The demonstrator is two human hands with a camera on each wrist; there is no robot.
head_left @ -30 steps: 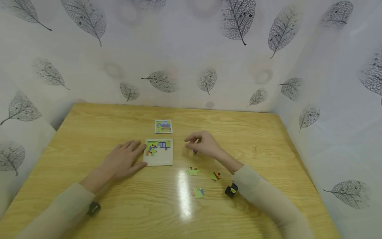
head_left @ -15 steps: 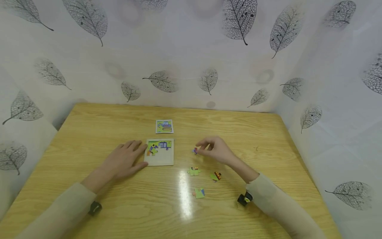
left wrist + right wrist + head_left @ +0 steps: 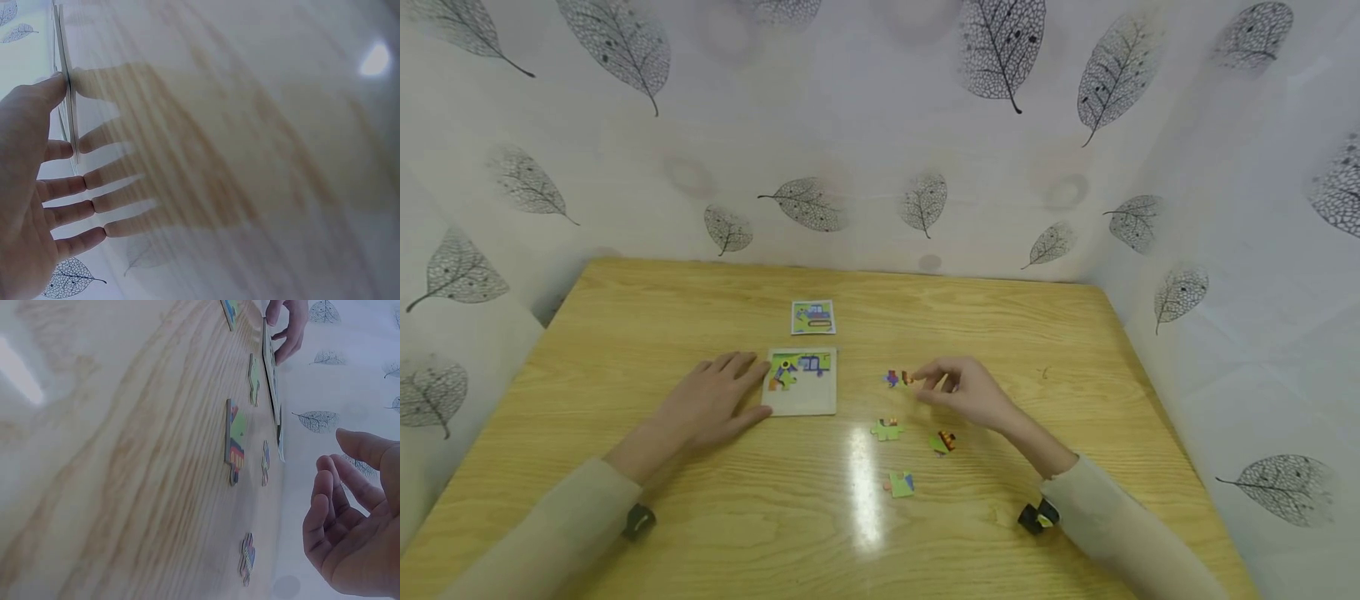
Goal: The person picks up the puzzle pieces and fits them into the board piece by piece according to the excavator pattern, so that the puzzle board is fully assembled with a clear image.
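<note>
My left hand lies flat on the table, its fingers straight, with fingertips and thumb at the left edge of the puzzle board. Pieces showing part of a vehicle picture sit along the board's upper part; its lower right is bare. My right hand hovers to the right of the board with loosely bent fingers. Its thumb stands apart from the fingers in the right wrist view, with nothing between them. Close by its fingertips lie a small orange-red puzzle piece and a purple puzzle piece.
A picture card of a vehicle lies behind the board. Nearer on the wooden table are a green puzzle piece, a green-and-orange piece and a green-and-blue piece. A leaf-patterned wall covering stands behind.
My right hand has moved rightward, away from the board, exposing the purple and orange-red pieces. My left hand has stayed at the board's edge.
</note>
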